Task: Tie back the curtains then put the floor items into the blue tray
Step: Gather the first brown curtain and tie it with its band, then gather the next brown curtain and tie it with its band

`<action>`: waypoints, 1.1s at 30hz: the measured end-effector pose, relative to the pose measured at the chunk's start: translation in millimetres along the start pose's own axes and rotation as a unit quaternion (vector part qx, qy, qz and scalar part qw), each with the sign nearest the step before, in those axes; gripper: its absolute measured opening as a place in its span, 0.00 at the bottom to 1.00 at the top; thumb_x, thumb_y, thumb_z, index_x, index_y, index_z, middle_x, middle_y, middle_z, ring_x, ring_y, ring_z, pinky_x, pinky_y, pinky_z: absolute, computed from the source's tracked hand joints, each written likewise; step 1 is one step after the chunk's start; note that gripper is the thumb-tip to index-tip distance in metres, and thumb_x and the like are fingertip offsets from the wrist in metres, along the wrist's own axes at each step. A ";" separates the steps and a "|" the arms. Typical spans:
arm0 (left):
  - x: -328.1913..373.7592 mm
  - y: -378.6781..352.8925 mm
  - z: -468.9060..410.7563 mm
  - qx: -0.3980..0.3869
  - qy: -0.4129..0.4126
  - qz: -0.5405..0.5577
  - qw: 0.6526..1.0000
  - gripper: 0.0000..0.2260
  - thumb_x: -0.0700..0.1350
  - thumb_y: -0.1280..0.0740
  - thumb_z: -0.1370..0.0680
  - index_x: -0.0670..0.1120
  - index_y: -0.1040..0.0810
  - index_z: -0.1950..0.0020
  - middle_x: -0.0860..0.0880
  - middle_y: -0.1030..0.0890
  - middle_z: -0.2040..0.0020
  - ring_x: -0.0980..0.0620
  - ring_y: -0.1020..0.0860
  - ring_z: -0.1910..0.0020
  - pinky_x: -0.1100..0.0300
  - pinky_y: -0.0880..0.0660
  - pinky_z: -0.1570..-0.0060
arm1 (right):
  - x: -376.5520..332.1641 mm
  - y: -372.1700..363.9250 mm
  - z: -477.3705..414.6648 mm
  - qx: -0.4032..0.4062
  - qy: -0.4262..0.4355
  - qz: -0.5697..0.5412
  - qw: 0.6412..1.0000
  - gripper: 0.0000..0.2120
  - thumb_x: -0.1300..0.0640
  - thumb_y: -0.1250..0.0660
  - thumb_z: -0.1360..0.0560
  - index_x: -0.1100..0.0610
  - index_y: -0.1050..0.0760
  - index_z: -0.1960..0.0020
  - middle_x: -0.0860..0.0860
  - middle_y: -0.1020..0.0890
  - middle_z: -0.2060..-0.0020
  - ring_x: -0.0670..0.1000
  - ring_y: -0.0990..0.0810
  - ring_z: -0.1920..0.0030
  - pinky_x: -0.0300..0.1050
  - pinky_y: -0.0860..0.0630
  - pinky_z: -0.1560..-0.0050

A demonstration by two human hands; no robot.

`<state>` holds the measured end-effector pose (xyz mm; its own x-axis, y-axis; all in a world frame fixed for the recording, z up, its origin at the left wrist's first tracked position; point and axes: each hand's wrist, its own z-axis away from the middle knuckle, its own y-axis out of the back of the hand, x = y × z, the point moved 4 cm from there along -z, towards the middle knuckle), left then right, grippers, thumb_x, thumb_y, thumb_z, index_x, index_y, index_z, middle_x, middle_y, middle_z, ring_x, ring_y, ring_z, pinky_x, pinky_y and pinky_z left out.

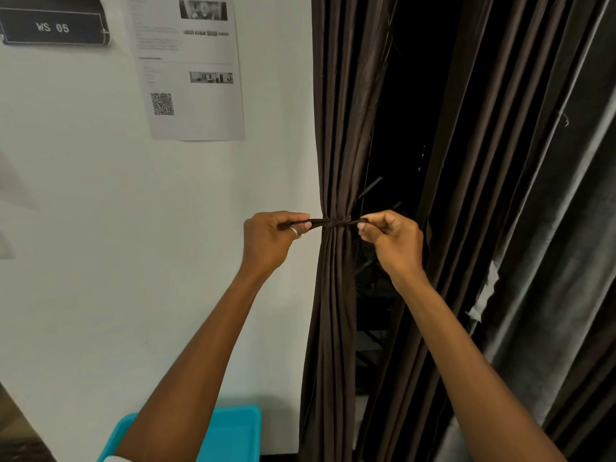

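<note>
Two ends of a thin dark brown fabric tie (333, 223) stretch sideways from a knot that cinches the dark brown pleated curtain (333, 145), whose left edge lies along the white wall (100, 195). The left hand (268, 241) pinches one end with curled fingers (288, 217), and the right hand (395, 243) pinches the other. Right of the bundle, a dark gap opens before a grey velvet curtain (550, 228). Below, a turquoise-blue plastic tray (240, 431) sits against the wall.

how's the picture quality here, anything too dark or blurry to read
Head view: the gap behind the curtain is near black; the sheet's small print is blurred, yet the sign reads WS 05; wide-angle bend slants the folds; left hand, right hand and tie are sharp.
</note>
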<state>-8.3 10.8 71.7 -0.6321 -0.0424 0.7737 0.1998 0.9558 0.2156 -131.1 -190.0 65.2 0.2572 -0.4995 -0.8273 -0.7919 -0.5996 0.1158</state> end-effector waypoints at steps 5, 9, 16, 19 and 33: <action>2.9 -2.4 4.8 0.013 -0.012 -0.027 0.999 0.08 0.40 0.24 0.24 0.46 0.12 0.46 0.54 0.14 0.54 0.60 0.16 0.56 0.72 0.22 0.49 | 1.1 -7.0 2.0 -0.003 0.005 0.023 1.000 0.04 0.61 0.26 0.23 0.55 0.15 0.50 0.49 0.14 0.59 0.46 0.14 0.57 0.44 0.16 0.48; 6.3 -4.6 4.5 0.005 -0.007 -0.035 0.999 0.08 0.42 0.24 0.24 0.47 0.13 0.45 0.54 0.14 0.52 0.59 0.16 0.55 0.72 0.22 0.50 | 3.9 -11.3 3.7 -0.010 0.001 0.021 1.000 0.05 0.62 0.27 0.23 0.56 0.16 0.48 0.50 0.14 0.58 0.47 0.14 0.56 0.43 0.15 0.51; -3.0 -11.5 2.9 -0.004 0.033 -0.014 0.999 0.12 0.43 0.25 0.23 0.49 0.16 0.40 0.53 0.14 0.49 0.58 0.16 0.57 0.73 0.22 0.53 | 12.5 -14.7 5.5 -0.004 -0.021 0.009 1.000 0.07 0.63 0.28 0.22 0.58 0.16 0.45 0.52 0.14 0.55 0.47 0.14 0.53 0.40 0.16 0.54; -12.6 -13.4 2.8 -0.002 0.051 -0.008 0.999 0.14 0.44 0.26 0.23 0.49 0.18 0.38 0.52 0.15 0.45 0.57 0.16 0.57 0.75 0.24 0.54 | 14.6 -15.3 3.3 0.005 -0.040 0.008 0.999 0.08 0.64 0.29 0.22 0.58 0.18 0.44 0.52 0.15 0.53 0.47 0.14 0.52 0.37 0.17 0.56; -61.9 -63.8 32.4 -0.184 0.115 -0.081 0.973 0.10 0.55 0.28 0.22 0.52 0.16 0.45 0.55 0.14 0.55 0.55 0.16 0.52 0.55 0.19 0.46 | 40.3 0.2 18.6 0.057 -0.107 0.056 0.991 0.06 0.61 0.33 0.19 0.55 0.18 0.46 0.49 0.15 0.54 0.45 0.13 0.54 0.40 0.16 0.55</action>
<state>-6.2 -38.2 -9.3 -0.5023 -0.2885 0.8151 0.3923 0.7641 0.5122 -131.2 -198.6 21.6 0.0500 -0.4083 -0.9115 -0.8700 -0.4661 0.1611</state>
